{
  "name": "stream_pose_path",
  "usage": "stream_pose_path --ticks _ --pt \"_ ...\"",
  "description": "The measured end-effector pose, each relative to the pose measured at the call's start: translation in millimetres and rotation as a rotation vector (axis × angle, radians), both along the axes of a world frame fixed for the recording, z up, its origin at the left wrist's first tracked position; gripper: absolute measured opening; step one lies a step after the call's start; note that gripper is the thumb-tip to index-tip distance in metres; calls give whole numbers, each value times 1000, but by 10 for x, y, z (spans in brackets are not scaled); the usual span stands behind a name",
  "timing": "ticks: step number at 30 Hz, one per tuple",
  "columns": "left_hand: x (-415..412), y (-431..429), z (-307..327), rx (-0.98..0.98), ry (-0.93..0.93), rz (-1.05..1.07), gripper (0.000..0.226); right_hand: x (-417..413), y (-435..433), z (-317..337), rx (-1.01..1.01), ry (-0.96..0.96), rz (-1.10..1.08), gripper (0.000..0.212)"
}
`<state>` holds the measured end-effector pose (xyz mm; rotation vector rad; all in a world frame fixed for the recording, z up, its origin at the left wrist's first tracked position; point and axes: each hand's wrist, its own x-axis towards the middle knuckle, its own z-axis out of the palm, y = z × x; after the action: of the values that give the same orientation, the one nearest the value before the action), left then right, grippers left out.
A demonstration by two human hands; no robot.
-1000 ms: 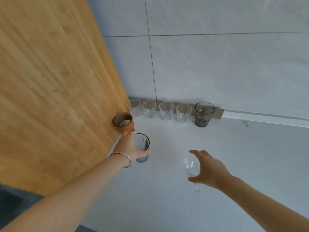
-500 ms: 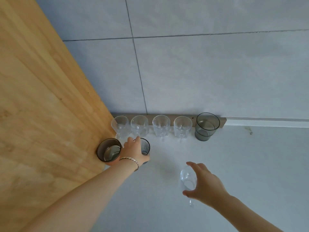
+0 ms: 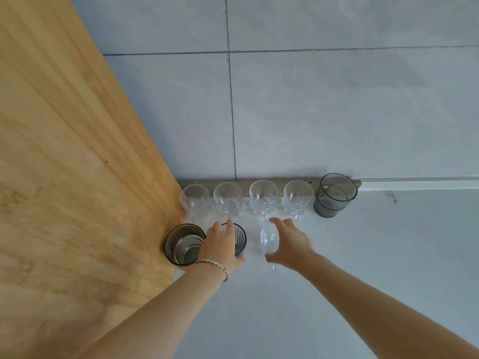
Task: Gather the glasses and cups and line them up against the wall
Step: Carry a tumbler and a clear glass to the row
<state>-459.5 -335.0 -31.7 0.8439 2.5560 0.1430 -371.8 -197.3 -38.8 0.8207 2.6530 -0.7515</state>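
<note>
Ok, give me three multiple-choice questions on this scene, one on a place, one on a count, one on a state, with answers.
1. Where is the smoky tumbler?
A. right end of the wall row
B. left end
C. middle

2. How many clear stemmed glasses stand against the wall?
A. two
B. four
C. six

3. What is in the right hand?
A. nothing
B. a plate
C. a clear wine glass

Answers: 1 A, it stands right of the clear ones. 2 B, four rims show. 3 C, fingers wrap its bowl.
</note>
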Motion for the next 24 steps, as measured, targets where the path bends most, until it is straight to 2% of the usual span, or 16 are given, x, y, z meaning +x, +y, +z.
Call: stream_pose_path --ticks 4,8,10,12,15,17,19,20,24 --pt "2 11 -9 10 -2 9 85 -139 -74 -79 1 -12 30 90" --pt "6 -1 -22 20 1 -11 84 -34 -112 -111 -68 12 -43 113" --pt "27 -21 -29 -42 46 -33 84 139 -102 -123 -100 -5 -79 116" --pt "101 -6 30 -122 122 -69 81 392 -36 -132 -104 -73 -100 101" --pt "305 130 161 -113 290 -240 85 879 168 -86 -147 -176 -130 53" --pt "503 359 257 -106 376 -401 68 1251 354 -20 -148 -199 -159 35" --pt "826 682 411 -152 255 -552 37 1667 581 74 -143 -206 -223 34" --pt "1018 861 431 -153 246 -614 28 1889 703 126 -147 -213 -255 35" --pt "1905 1639 489 -132 147 -737 32 2972 1219 330 -116 -249 -390 38"
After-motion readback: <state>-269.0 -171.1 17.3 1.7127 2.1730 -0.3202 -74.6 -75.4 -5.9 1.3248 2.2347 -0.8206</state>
